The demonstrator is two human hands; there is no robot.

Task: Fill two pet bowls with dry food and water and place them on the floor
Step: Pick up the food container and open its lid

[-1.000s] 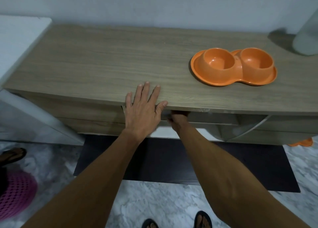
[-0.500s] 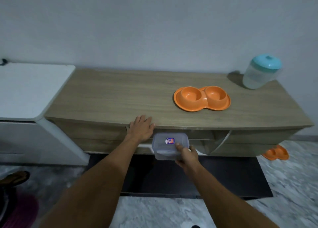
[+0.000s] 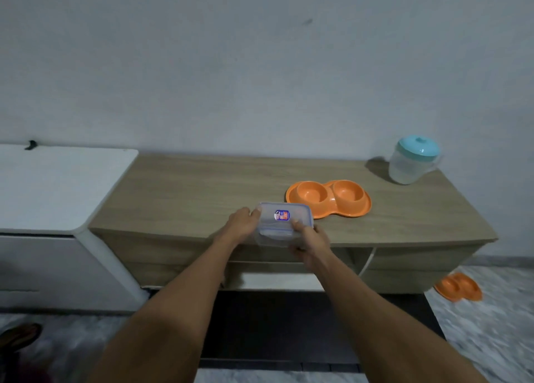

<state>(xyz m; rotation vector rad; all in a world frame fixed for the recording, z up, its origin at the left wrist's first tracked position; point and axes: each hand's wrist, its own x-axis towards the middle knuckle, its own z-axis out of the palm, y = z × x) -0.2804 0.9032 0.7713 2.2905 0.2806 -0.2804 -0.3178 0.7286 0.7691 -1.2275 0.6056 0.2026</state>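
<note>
An orange double pet bowl (image 3: 329, 199) sits on the wooden cabinet top (image 3: 187, 191), both cups looking bare inside. A clear lidded plastic container (image 3: 281, 225) with a small sticker is held at the cabinet's front edge, just left of the bowl. My left hand (image 3: 241, 223) grips its left side and my right hand (image 3: 310, 242) grips its near right corner. A clear jug with a teal lid (image 3: 411, 161) stands at the back right of the cabinet. A second orange double bowl (image 3: 459, 290) lies on the floor at the right.
A white unit (image 3: 57, 186) adjoins the cabinet on the left. A drawer (image 3: 274, 280) below the container stands slightly out. A dark mat (image 3: 289, 325) covers the marble floor in front. A sandal (image 3: 20, 336) lies at the lower left.
My right hand has lifted the clear container from below the cabinet edge up to the top. My left hand left the cabinet edge and took hold of the container's left side.
</note>
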